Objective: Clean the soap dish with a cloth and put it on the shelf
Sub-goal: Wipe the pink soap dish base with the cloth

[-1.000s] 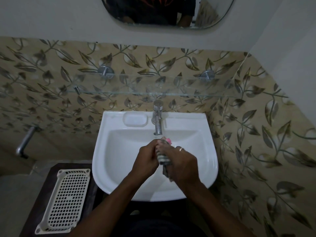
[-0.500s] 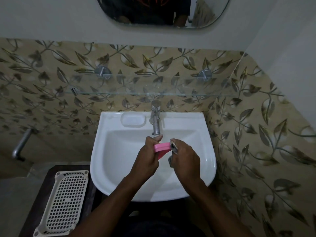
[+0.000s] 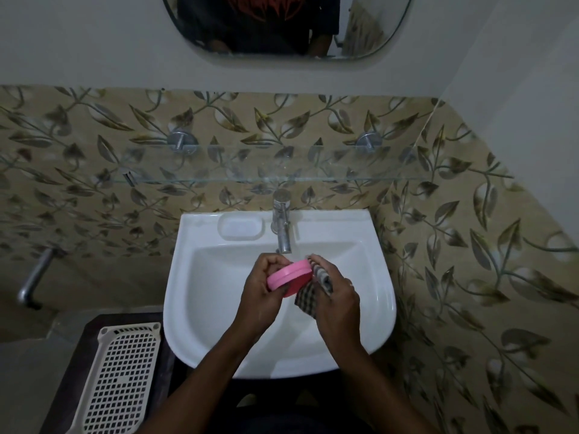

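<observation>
Dish, pink and oval, is being gripped by the left hand over the middle of the sink, just near of the tap spout, and it is tilting. Left fingers are curling over the dish's far-left edge; the thumb is mostly hidden, so cannot tell how it is lying. Right hand is pinching the checked cloth, fingers curled and pressed together. The cloth is touching the dish's right end and hanging down just below it. Ring is showing on one right finger. Glass shelf is sitting on the leaf-tiled wall far of the tap, on two metal mounts, well apart from the dish. Mirror is hanging above the shelf, reflecting a dark shirt. White lattice basket is lying on a dark surface near-left of the sink. Metal pipe is sticking out of the wall at the left. Moulded recess is sitting on the sink's far rim, just left of the tap.
</observation>
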